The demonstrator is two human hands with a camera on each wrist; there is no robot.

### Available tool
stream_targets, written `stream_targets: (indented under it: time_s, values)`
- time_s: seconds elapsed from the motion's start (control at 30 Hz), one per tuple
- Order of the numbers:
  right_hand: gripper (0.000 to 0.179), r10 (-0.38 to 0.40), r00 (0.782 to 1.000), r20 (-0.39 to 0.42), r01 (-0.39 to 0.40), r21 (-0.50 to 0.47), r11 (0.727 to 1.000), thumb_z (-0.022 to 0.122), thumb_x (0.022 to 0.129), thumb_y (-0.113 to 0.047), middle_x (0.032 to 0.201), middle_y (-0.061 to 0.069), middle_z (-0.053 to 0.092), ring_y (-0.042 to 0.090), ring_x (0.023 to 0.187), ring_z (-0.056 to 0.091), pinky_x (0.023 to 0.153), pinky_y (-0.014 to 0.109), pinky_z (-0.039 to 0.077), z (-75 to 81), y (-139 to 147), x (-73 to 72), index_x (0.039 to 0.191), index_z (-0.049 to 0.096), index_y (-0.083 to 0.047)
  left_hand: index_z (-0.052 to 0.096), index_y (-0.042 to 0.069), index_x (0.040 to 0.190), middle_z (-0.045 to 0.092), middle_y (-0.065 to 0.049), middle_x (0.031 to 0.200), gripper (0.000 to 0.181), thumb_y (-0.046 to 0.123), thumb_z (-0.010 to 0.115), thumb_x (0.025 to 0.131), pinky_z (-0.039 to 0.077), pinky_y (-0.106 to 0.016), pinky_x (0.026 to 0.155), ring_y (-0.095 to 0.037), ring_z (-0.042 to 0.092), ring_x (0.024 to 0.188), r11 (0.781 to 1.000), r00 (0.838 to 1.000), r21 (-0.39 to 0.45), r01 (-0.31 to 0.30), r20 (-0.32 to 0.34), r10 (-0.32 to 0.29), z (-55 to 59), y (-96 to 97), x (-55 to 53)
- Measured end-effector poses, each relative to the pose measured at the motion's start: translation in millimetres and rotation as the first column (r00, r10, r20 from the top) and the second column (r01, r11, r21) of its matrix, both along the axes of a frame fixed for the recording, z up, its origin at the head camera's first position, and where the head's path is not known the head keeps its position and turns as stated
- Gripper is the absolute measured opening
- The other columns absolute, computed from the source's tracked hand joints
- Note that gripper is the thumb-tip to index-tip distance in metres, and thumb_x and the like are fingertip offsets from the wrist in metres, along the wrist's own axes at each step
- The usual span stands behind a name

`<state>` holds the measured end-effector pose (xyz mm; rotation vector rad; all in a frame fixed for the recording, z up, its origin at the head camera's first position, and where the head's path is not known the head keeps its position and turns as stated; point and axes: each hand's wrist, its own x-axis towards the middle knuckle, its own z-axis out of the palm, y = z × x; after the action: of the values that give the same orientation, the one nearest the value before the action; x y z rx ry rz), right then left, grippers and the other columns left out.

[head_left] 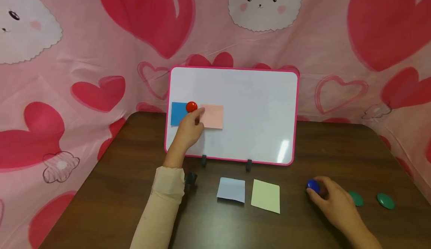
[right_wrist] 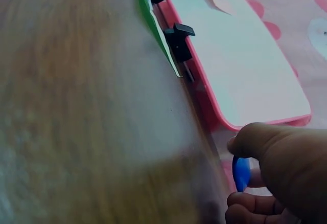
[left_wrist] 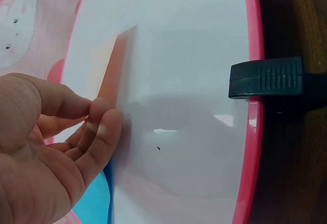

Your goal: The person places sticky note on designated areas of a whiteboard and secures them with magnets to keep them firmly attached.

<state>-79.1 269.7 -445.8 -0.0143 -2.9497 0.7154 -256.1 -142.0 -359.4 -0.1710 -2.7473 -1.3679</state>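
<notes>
The left hand (head_left: 190,127) is up at the board (head_left: 259,110), its fingers together on the left edge of the pink note (head_left: 213,117); the left wrist view shows that sheet slanting off the surface, so the pinch seems to be what steadies it. The red disc (head_left: 191,106) sits at the upper right corner of the blue note (head_left: 177,113), presumably pinning it like a magnet. Whether the hand touches the disc cannot be told.

The right hand (head_left: 335,204), low at the right, holds the blue disc (head_left: 313,186) between thumb and fingers, by its rim, which leaves its flat faces free. Whether the disc touches the table (head_left: 101,196) is unclear.

Two clips (head_left: 204,161) (head_left: 248,165) grip the board's lower edge, apparently propping it up. In front lie the grey-blue note (head_left: 231,190) and the yellow note (head_left: 266,196), side by side with a narrow gap.

White surface runs from the pink note's right edge to the far pink border, giving plenty of sideways room; to the left, the blue note is near the border. Beyond the right hand lie two green discs (head_left: 356,199) (head_left: 385,201), the nearer partly hidden by it, so room there is tighter.
</notes>
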Motion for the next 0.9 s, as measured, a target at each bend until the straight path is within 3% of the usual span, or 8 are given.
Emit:
stream_targets:
  time_s: [0.17, 0.27, 0.37, 0.53, 0.77, 0.9]
  values:
    - [0.049, 0.009, 1.0, -0.027, -0.009, -0.016, 1.0, 0.072, 0.094, -0.037, 0.096, 0.009, 0.063, 0.025, 0.082, 0.058, 0.067, 0.042, 0.049, 7.4, -9, -1.2, 0.124, 0.059, -0.001, 0.049, 0.017, 0.151, 0.057, -0.015, 0.132, 0.056, 0.012, 0.06, 0.096, 0.055, -0.045, 0.086, -0.03, 0.052, 0.113, 1.0, 1.0, 0.012, -0.002, 0.027, 0.001, 0.8, -2.1, -0.2]
    - [0.05, 0.027, 0.999, -0.044, -0.029, -0.028, 0.999, 0.072, 0.094, -0.038, 0.106, 0.015, 0.065, 0.029, 0.088, 0.059, 0.073, 0.051, 0.053, 14.5, -19, -4.3, 0.126, 0.059, -0.001, 0.05, 0.019, 0.151, 0.058, -0.012, 0.127, 0.057, 0.013, 0.061, 0.096, 0.055, -0.043, 0.082, -0.028, 0.052, 0.11, 1.0, 0.999, 0.004, -0.007, 0.041, 0.007, 1.3, -3.5, 0.2]
    - [0.047, 0.065, 0.992, -0.112, -0.069, -0.032, 0.997, 0.075, 0.093, -0.033, 0.112, 0.017, 0.065, 0.029, 0.091, 0.061, 0.077, 0.055, 0.053, 20.4, -31, -9.9, 0.125, 0.061, -0.002, 0.049, 0.021, 0.152, 0.06, -0.011, 0.114, 0.057, 0.015, 0.062, 0.096, 0.055, -0.039, 0.075, -0.027, 0.053, 0.101, 1.0, 0.998, -0.01, -0.014, 0.056, 0.014, 1.4, -3.7, 0.8]
    - [0.041, 0.124, 0.954, -0.273, -0.14, -0.038, 0.989, 0.082, 0.086, -0.022, 0.103, 0.007, 0.067, 0.019, 0.083, 0.058, 0.07, 0.042, 0.055, 29.3, -55, -23.8, 0.12, 0.065, -0.005, 0.049, 0.023, 0.152, 0.056, -0.011, 0.087, 0.057, 0.016, 0.062, 0.096, 0.048, -0.032, 0.061, -0.026, 0.053, 0.079, 1.0, 0.998, -0.022, -0.021, 0.06, 0.022, 2.6, -2.7, 3.1]
    - [0.045, 0.19, 0.885, -0.426, -0.228, -0.039, 0.973, 0.087, 0.078, -0.011, 0.086, 0.001, 0.059, 0.014, 0.069, 0.053, 0.056, 0.028, 0.049, 45.3, -87, -49.1, 0.117, 0.066, -0.006, 0.05, 0.02, 0.151, 0.053, -0.01, 0.078, 0.056, 0.014, 0.061, 0.096, 0.043, -0.032, 0.056, -0.025, 0.051, 0.067, 0.999, 0.999, -0.045, -0.023, 0.031, 0.024, 3.3, -2.9, 4.7]
    - [0.044, 0.218, 0.89, -0.4, -0.263, -0.062, 0.963, 0.085, 0.081, -0.011, 0.087, 0.004, 0.059, 0.015, 0.067, 0.052, 0.052, 0.026, 0.047, 57.1, -103, -61.8, 0.12, 0.065, -0.004, 0.05, 0.02, 0.151, 0.053, -0.011, 0.077, 0.056, 0.015, 0.061, 0.096, 0.043, -0.032, 0.056, -0.026, 0.05, 0.066, 0.998, 0.999, -0.054, -0.023, 0.032, 0.025, 3.8, -3.1, 4.8]
